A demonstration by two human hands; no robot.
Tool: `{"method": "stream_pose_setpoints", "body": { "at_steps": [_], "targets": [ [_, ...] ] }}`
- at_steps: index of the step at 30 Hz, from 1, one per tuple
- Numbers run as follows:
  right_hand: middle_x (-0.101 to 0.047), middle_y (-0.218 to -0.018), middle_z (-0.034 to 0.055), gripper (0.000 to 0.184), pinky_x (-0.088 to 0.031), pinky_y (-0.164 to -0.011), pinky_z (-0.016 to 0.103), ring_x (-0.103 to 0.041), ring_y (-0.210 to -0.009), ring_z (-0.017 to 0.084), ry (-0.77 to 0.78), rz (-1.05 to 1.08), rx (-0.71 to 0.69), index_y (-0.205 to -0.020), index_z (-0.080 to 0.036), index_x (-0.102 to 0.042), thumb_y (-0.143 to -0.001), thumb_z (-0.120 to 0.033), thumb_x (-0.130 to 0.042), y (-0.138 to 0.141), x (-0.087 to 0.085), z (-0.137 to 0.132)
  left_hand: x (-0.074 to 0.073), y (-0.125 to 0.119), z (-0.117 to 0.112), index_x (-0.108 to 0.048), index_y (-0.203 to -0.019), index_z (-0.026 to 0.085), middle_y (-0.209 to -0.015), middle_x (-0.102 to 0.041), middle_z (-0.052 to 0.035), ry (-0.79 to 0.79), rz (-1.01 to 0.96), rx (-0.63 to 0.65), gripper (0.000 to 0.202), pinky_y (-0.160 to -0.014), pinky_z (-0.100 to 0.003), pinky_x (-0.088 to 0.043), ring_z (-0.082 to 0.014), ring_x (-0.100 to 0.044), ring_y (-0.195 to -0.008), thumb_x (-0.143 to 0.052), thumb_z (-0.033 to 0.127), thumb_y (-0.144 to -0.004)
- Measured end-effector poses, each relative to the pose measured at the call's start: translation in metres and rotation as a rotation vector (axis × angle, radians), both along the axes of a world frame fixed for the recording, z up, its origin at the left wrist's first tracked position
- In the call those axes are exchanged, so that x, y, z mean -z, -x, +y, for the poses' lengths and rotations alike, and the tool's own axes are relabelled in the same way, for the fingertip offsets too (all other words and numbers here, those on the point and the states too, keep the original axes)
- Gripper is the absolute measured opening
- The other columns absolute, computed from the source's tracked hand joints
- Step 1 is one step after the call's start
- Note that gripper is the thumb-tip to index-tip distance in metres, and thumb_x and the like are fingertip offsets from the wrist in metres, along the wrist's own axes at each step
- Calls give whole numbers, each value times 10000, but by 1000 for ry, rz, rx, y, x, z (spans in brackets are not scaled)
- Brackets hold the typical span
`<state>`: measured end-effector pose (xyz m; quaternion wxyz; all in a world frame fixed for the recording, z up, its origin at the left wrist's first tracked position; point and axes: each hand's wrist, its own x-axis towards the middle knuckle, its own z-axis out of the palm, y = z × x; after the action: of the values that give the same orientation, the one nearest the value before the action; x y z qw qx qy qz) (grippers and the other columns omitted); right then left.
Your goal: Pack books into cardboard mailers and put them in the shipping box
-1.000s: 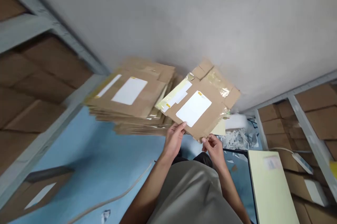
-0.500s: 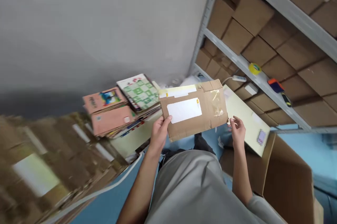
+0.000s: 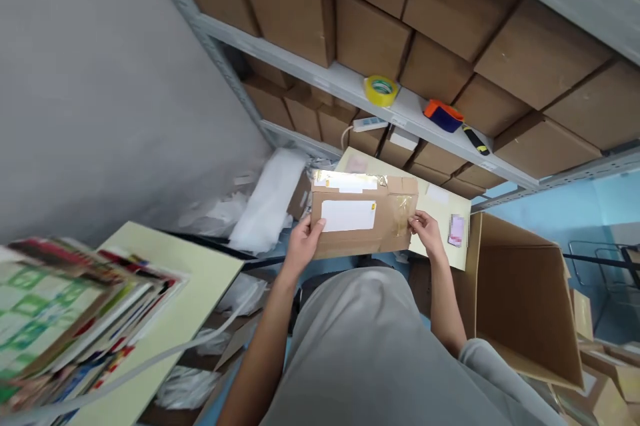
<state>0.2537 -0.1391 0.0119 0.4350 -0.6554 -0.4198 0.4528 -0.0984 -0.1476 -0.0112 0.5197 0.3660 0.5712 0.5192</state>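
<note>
A flat brown cardboard parcel (image 3: 385,229) with a white label and clear tape is held level in front of me. My left hand (image 3: 301,247) grips its left edge, thumb on top near the label. My right hand (image 3: 425,231) holds its right edge with fingers curled round it. Under the parcel lies a pale yellow board (image 3: 440,203). An open, empty-looking cardboard box (image 3: 520,293) stands just to the right of my right arm.
A grey metal shelf (image 3: 350,83) packed with brown cartons carries a yellow tape roll (image 3: 381,90), an orange-and-blue tool (image 3: 443,115) and a power strip (image 3: 369,123). White packing foam (image 3: 267,203) lies left. A stack of colourful books (image 3: 60,326) sits on another yellow board at lower left.
My view has swung right, from the stack of parcels by the wall to the shelf. The parcel came along in both hands; my right hand, loose half a second ago, grips its edge again.
</note>
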Motion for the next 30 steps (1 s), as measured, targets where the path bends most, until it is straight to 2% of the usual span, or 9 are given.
{"method": "stream_pose_setpoints", "body": {
  "at_steps": [4,7,10,14,18,21,24,27,30],
  "targets": [
    [-797,-890,57,509,-603,-711,358,-689,-705,191,45,24,78,-1007,-222,-697,-699,-608,-819,-57,31,23,35,-61,63,-766,-1151,220,-1204,-821,-124,-42,46,-1,533,-1088,-427,-602,-293,-768,-1137,-879,565,-761],
    [-805,-966,85,449,-642,-804,410,-725,-796,226,46,-87,125,-997,-239,-674,-739,-604,-710,-81,58,30,57,-99,96,-746,-1241,219,-1318,-792,-152,-16,107,8,509,-1196,-484,-555,-305,-741,-1271,-838,464,-804],
    [-816,-1015,111,387,-655,-894,469,-737,-843,250,72,-170,156,-969,-249,-666,-759,-573,-641,-87,85,32,75,-131,114,-753,-1232,206,-1372,-769,-175,69,140,111,456,-1220,-535,-552,-340,-708,-1366,-808,398,-823],
    [-830,-1091,119,375,-661,-943,476,-765,-939,262,122,-152,183,-1017,-252,-686,-812,-559,-619,-79,109,29,91,-154,119,-775,-1186,209,-1381,-775,-171,140,119,273,434,-1197,-555,-583,-355,-707,-1367,-812,402,-798],
    [-834,-1114,122,460,-680,-919,448,-784,-1022,266,154,-119,206,-1088,-235,-720,-909,-641,-600,-76,107,21,93,-157,115,-779,-1205,215,-1353,-778,-172,176,136,362,439,-1115,-537,-628,-319,-762,-1201,-799,427,-821],
    [-821,-1228,157,566,-672,-949,451,-782,-1105,283,135,-119,228,-1174,-207,-743,-932,-709,-643,-80,93,20,88,-156,117,-757,-1293,214,-1473,-710,-185,132,181,355,500,-1085,-503,-638,-320,-733,-1266,-798,447,-852],
    [-776,-1383,169,621,-659,-978,458,-766,-1189,307,119,-157,132,-1259,-217,-766,-850,-683,-804,-88,79,26,82,-158,125,-765,-1282,220,-1450,-698,-175,78,226,394,473,-1076,-472,-638,-325,-715,-1303,-805,454,-873],
    [-775,-1376,135,518,-650,-993,466,-759,-1183,305,82,-231,-37,-1245,-260,-817,-865,-612,-833,-96,71,37,79,-161,132,-784,-1196,213,-1362,-733,-160,88,262,418,389,-1030,-446,-647,-303,-753,-1187,-816,428,-873],
    [-803,-1284,114,368,-639,-1029,471,-762,-1158,290,21,-280,-109,-1168,-281,-863,-1008,-563,-689,-102,71,46,80,-164,132,-789,-1076,207,-1245,-776,-142,113,289,370,295,-932,-393,-650,-263,-774,-1016,-833,416,-873]
  ]
}}
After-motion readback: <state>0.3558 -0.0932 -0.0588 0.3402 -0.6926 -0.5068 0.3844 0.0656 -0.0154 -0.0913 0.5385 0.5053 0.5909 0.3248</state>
